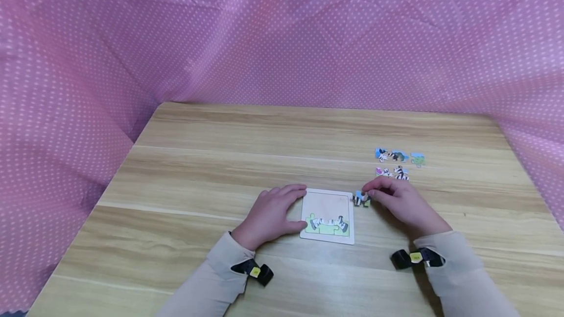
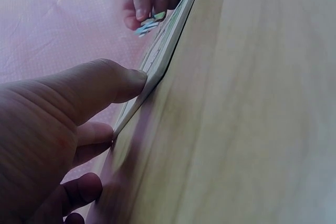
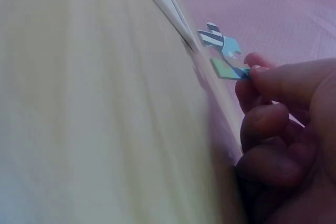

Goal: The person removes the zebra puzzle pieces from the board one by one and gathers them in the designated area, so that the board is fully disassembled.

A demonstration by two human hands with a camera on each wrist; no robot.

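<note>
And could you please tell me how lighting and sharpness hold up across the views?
Head view: fairly even light, with pale glare on the table and a shadow beside the right sleeve; left wrist view: pink cloth washed out; right wrist view: table grain blurred, right hand dim underneath.

Puzzle board (image 3: 167, 6) partly beyond right-wrist view

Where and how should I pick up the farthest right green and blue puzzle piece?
Probably pinch the green and blue piece across its far and near edges, coming from the right: it lies flat on the table, another piece close on its left, its right side free. The right hand is nearer but now pinches a striped piece.
</note>
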